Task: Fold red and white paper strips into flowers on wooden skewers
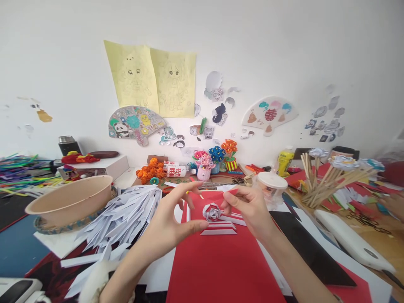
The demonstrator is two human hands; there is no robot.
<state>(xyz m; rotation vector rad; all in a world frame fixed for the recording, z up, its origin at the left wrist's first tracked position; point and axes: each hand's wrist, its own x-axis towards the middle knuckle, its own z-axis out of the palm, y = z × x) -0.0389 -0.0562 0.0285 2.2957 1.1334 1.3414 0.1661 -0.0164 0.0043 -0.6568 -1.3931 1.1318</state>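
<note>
My left hand (172,219) is raised over the red sheet (221,269), its fingers and thumb spread wide with nothing between them. Opposite it, my right hand (251,206) is closed in a pinch, thumb against forefinger, on a bit of red paper (232,192); how far that paper reaches is hard to see against the red sheet. Between both hands sits a rolled white paper rose (211,212) with greyish edges. Folded white paper strips (219,232) lie just below and beside the rose, close to my left thumb tip.
A heap of white paper strips (126,214) and a beige basin (71,198) are at left. A lidded cup (272,181), wooden sticks with paper flowers (312,181) and a white device (353,240) stand right. A person's hand (394,204) shows at the right edge.
</note>
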